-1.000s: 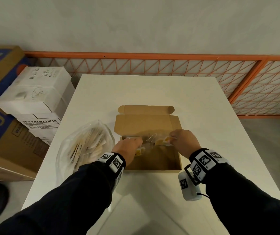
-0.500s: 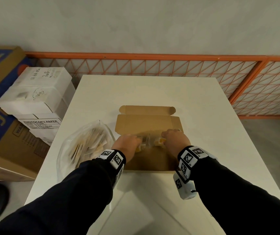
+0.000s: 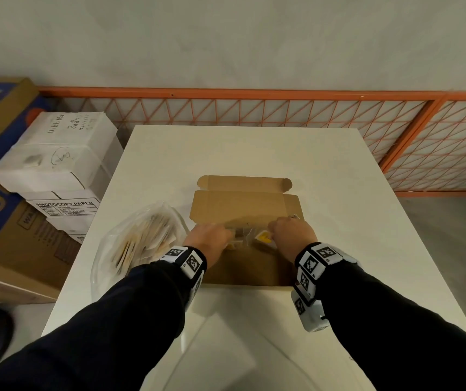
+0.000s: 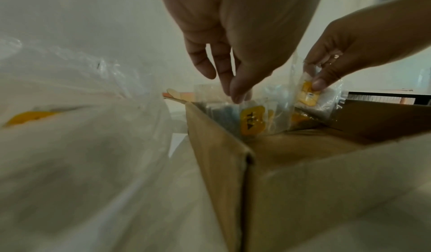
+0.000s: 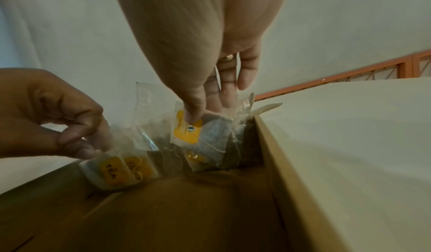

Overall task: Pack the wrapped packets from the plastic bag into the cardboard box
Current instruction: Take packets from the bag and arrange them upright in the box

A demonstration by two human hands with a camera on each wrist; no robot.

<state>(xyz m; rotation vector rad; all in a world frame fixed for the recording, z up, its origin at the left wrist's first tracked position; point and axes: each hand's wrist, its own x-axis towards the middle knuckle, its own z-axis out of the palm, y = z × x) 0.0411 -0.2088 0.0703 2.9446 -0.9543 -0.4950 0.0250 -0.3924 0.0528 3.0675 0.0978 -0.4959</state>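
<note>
A person is reaching both hands into an open cardboard box [image 3: 243, 266] sitting on a white surface [image 3: 339, 170], its lid lying back toward the far edge. The left hand [image 3: 209, 238] is pinching the top of a clear wrapped packet [image 5: 111, 171] with a yellow tag reading TEA, at the box's left end. The right hand [image 3: 292, 234] is pinching a second packet [image 5: 193, 132] between thumb and fingers (a ring is showing on one finger), holding it upright near the right wall. More packets are standing along the far side of the box between the two hands. A clear plastic bag [image 3: 138, 244] with more packets inside is lying just left of the box, touching its corner. White paper boxes [image 3: 57, 165] are stacked beside the surface.
</note>
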